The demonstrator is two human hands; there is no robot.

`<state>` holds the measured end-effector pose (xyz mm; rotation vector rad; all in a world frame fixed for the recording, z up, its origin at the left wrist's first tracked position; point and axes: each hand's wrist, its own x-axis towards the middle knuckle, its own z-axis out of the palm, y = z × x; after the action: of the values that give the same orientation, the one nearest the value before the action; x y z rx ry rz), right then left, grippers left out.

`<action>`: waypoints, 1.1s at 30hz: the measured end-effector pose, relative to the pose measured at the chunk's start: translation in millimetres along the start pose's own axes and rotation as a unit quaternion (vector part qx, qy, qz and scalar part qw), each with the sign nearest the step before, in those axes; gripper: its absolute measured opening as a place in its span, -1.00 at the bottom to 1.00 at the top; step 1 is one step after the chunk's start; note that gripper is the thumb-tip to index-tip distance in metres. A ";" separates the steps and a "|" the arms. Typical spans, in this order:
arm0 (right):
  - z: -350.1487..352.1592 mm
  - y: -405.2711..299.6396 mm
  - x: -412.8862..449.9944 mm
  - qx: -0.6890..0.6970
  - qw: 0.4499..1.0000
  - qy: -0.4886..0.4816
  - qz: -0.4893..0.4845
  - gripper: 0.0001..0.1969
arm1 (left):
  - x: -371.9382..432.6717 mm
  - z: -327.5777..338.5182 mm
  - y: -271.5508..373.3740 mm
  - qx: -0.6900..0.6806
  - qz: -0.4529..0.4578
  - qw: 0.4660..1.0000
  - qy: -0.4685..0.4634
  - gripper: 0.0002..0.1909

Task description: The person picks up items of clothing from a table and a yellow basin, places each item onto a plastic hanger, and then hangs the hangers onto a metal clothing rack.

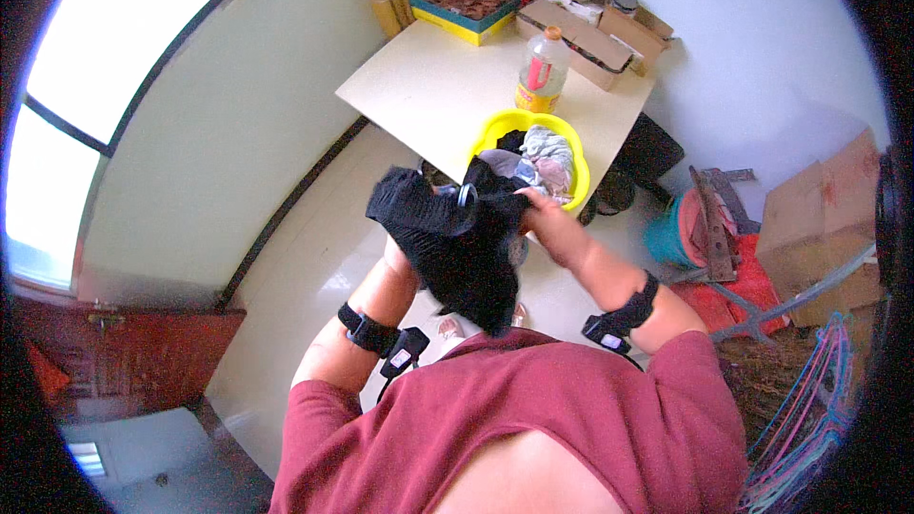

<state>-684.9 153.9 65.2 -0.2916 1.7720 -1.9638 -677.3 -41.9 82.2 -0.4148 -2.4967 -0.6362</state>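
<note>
Both my hands hold up a black knitted garment (464, 257) in front of my chest. My left hand (400, 246) is mostly hidden behind and under the cloth, on its left part. My right hand (537, 210) grips the garment's upper right edge. A shiny round ring-like piece (468, 198) shows at the top of the black cloth; what it belongs to cannot be told. Just beyond stands a yellow plastic basin (583, 171) at the table's near corner, with crumpled grey, white, pinkish and black cloths (548, 150) inside.
On the cream table (428, 93) stand a plastic bottle (546, 68) with an orange cap, a shallow box of brown pieces (468, 3), cardboard boxes (575, 39) and jars. At right are a teal bucket (668, 232), a large carton (821, 221) and coloured cords (821, 400).
</note>
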 end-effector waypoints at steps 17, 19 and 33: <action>35.1 33.2 -62.3 -0.166 0.980 -0.005 -0.107 -0.31 | -21.4 -11.1 32.9 -0.019 0.130 0.961 -0.245 -0.77; 38.4 39.2 -84.3 -0.114 0.987 0.037 -0.110 -0.49 | -49.2 16.6 9.5 -0.131 0.182 0.946 -0.233 -0.76; 78.1 4.6 -181.4 -0.193 0.888 0.411 -0.070 -0.63 | -88.5 35.6 82.5 -0.571 0.106 0.614 -0.535 -0.17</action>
<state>-491.2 172.0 99.9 0.3722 2.7455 -1.9558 -586.3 31.8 35.3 -2.0113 -2.3969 -2.4165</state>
